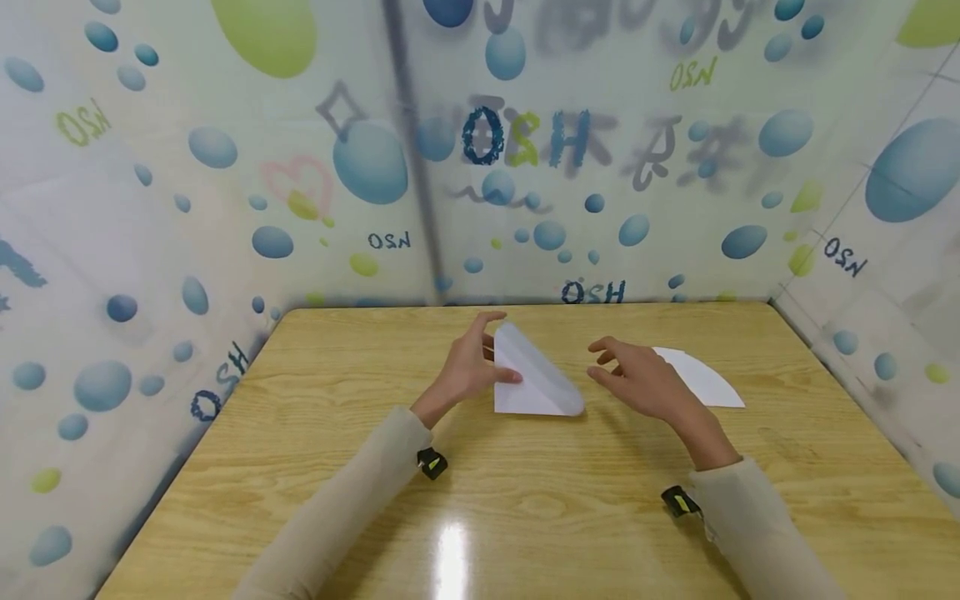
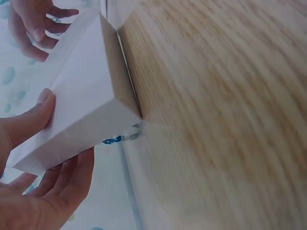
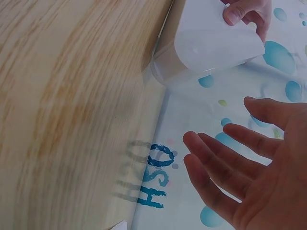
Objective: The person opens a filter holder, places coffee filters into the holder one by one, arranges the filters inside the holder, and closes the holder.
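My left hand [image 1: 467, 368] grips a white triangular box [image 1: 525, 385] near the middle of the table. Its thumb lies across the flat face while the other fingers go round the back side. In the left wrist view, the box [image 2: 84, 76] has a ribbed white face, plain side walls and a see-through part along its slanted side. A rounded clear end of the box [image 3: 206, 45] shows in the right wrist view. To the right of the box, my right hand [image 1: 641, 379] hovers apart from it, fingers spread and loosely bent, holding nothing.
A white fan-shaped piece [image 1: 708, 382] lies on the wooden table [image 1: 570, 508] behind the right hand, partly covered by it. A patterned cloth wall [image 1: 517, 275] rises right behind the table's far edge, with more cloth along both sides.
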Tool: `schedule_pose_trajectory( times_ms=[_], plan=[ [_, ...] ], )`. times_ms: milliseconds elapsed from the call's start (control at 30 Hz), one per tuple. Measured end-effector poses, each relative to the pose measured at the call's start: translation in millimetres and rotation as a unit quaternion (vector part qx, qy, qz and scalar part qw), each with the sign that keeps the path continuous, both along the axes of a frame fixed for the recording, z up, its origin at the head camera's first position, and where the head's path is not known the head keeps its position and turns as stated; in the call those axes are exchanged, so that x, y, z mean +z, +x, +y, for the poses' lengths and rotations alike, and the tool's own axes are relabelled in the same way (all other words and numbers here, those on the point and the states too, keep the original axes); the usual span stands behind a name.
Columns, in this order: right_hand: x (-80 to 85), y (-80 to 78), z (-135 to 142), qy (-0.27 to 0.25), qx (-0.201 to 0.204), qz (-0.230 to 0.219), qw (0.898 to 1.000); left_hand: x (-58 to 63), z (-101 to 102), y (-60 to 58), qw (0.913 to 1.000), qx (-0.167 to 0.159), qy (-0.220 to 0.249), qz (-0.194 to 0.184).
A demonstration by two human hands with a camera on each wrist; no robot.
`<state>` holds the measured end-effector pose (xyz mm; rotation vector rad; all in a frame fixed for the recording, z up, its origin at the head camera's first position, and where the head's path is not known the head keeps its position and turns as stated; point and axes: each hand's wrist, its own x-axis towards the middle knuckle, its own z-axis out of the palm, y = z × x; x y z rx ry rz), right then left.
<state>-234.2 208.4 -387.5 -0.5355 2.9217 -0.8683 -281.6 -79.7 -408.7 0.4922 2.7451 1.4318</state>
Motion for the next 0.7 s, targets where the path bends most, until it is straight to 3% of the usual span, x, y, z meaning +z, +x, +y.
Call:
schedule_pose_trajectory(
  times_ms=[500, 700],
  plan=[
    [9.9, 4.1, -0.5, -0.013, 0.019, 0.038, 0.999, 2.3, -3.0, 13.3, 0.9993, 0.003, 0.001, -0.036],
    [12.1, 4.5, -2.1, -0.022, 0.028, 0.041, 0.999, 1.6, -5.1, 17.9, 0.9995, -0.005, -0.007, -0.030]
  ],
)
